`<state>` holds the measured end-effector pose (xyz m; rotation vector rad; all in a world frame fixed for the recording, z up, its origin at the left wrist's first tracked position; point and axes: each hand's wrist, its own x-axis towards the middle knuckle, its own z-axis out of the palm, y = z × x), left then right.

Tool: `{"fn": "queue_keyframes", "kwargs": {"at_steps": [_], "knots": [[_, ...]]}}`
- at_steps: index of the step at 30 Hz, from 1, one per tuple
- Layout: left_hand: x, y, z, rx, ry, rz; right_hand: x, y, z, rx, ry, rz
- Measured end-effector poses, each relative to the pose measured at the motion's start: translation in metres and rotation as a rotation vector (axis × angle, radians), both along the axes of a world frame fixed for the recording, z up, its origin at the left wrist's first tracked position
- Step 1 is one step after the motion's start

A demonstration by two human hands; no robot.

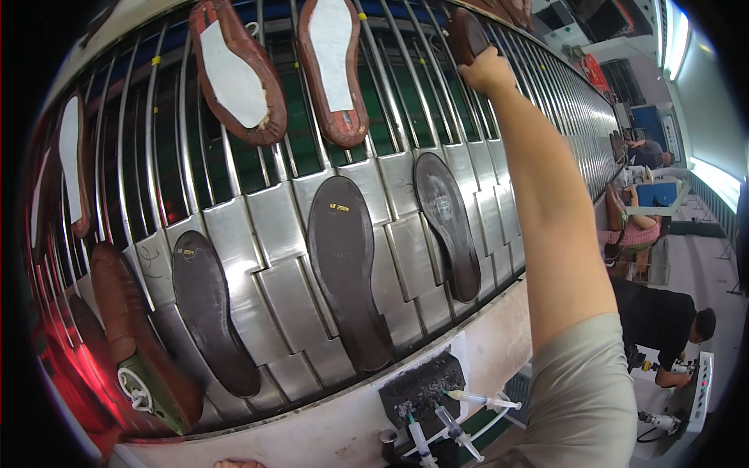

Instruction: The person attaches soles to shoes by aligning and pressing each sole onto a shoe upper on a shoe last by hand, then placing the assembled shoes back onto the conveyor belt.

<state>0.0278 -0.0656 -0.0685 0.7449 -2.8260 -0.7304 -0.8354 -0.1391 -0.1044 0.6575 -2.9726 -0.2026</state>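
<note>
My right arm reaches far across the conveyor, and my right hand is closed round a dark brown shoe at the far side. Only a sliver of my left hand shows at the lower edge, its fingers mostly cut off. Between them, dark brown shoe soles lie flat on the metal plates: a long middle sole, a right sole with a whitish smear, and a left sole. Farther off, two brown shoe uppers, a left upper and a right upper, lie bottom up, showing white insoles.
At the near left lies a brown shoe on a green last with white cord. Along the pale ledge, a black pad lies near several syringes. Steel rollers run across the conveyor. At right, people work at machines, including one in black.
</note>
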Motion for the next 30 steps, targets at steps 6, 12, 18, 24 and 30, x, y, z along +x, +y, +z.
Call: {"fn": "queue_keyframes", "kwargs": {"at_steps": [6,12,18,24,30], "knots": [[-0.002,-0.001,0.005,-0.021,0.086,0.017,0.082,0.051,0.019,-0.235,-0.107,-0.127],[0.013,0.004,-0.008,-0.021,0.193,-0.033,0.152,0.141,0.09,-0.494,-0.062,-0.095],[0.038,0.004,-0.036,0.143,0.28,0.025,0.331,0.249,0.199,-0.947,-0.278,0.106],[0.056,0.081,0.028,0.055,0.663,-0.044,0.583,0.353,0.203,-1.459,-1.023,0.435],[0.085,0.141,0.036,-0.644,0.68,-0.465,0.782,0.374,0.098,-1.471,-1.68,0.331]]}}
